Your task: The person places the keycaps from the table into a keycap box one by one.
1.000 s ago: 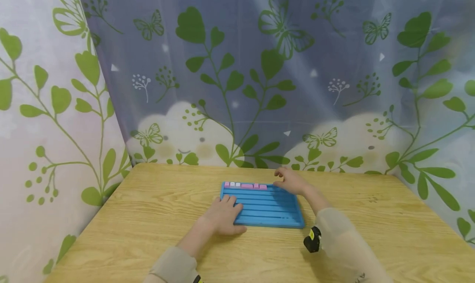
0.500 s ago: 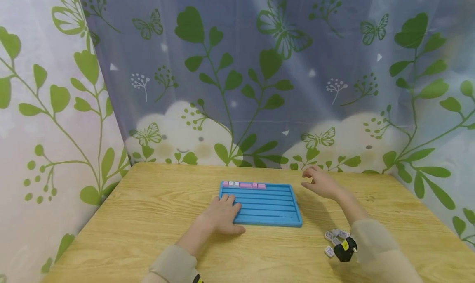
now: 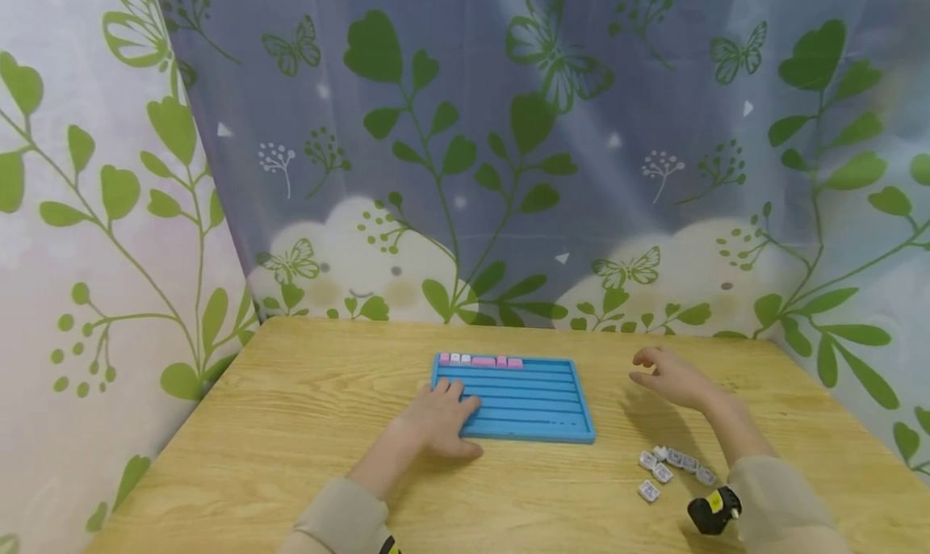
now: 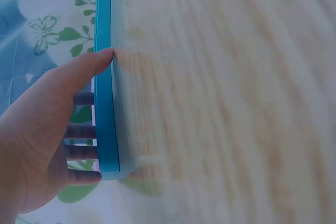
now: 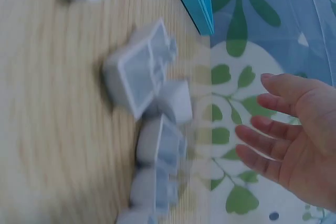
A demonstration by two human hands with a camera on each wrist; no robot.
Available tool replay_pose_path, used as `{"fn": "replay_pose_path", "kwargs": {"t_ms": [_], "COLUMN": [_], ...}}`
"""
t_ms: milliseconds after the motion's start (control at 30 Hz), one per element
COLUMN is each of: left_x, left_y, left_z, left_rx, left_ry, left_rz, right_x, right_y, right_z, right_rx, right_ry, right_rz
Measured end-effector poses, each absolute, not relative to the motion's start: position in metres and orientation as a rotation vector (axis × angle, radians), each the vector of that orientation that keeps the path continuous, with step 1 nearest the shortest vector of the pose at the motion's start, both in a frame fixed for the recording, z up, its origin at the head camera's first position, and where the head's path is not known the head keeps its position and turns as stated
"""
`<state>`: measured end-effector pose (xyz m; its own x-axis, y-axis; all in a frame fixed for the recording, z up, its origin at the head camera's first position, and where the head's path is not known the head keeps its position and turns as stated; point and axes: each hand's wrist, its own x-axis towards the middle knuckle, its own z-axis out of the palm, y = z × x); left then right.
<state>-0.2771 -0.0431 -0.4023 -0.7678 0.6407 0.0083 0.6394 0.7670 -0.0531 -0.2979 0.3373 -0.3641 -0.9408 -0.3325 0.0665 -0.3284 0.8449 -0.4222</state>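
A blue grooved tray (image 3: 523, 405) lies flat on the table, with a row of pink and white keycaps (image 3: 483, 362) in its top groove. My left hand (image 3: 439, 421) rests on the tray's lower left corner, fingers spread over the grooves. In the left wrist view the thumb (image 4: 97, 62) touches the tray's blue front edge (image 4: 106, 114). Right of the tray, my right hand (image 3: 676, 379) hovers above the table with relaxed, bent fingers and holds nothing. Loose white keycaps (image 3: 661, 473) lie below it; the right wrist view shows a hollow keycap (image 5: 139, 69) up close.
The wooden table (image 3: 305, 392) reaches back to a printed cloth (image 3: 465, 174) with leaves and butterflies. Another such cloth (image 3: 87, 239) hangs at the left. A black wrist camera (image 3: 712, 511) sits at the right sleeve.
My right hand has left the tray's top right corner and moved right and toward me. The loose keycaps, hidden by the arm before, now show. My left hand stays on the tray.
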Motion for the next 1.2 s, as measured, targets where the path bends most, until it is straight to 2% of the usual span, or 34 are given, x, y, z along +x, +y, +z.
{"fn": "replay_pose_path", "kwargs": {"t_ms": [433,1200], "left_x": [-0.277,-0.276], "left_y": [-0.040,-0.038], "left_z": [-0.400,-0.401], "left_rx": [-1.032,-1.029], "left_ry": [-2.978,-3.010], "left_rz": [0.047,0.026], "right_x": [-0.263,-0.238], "right_y": [0.371,0.349], "right_z": [-0.369,-0.371], "right_rx": [-0.580,-0.485], "right_ry": [2.862,2.637], "right_rz": [-0.558,-0.580]}}
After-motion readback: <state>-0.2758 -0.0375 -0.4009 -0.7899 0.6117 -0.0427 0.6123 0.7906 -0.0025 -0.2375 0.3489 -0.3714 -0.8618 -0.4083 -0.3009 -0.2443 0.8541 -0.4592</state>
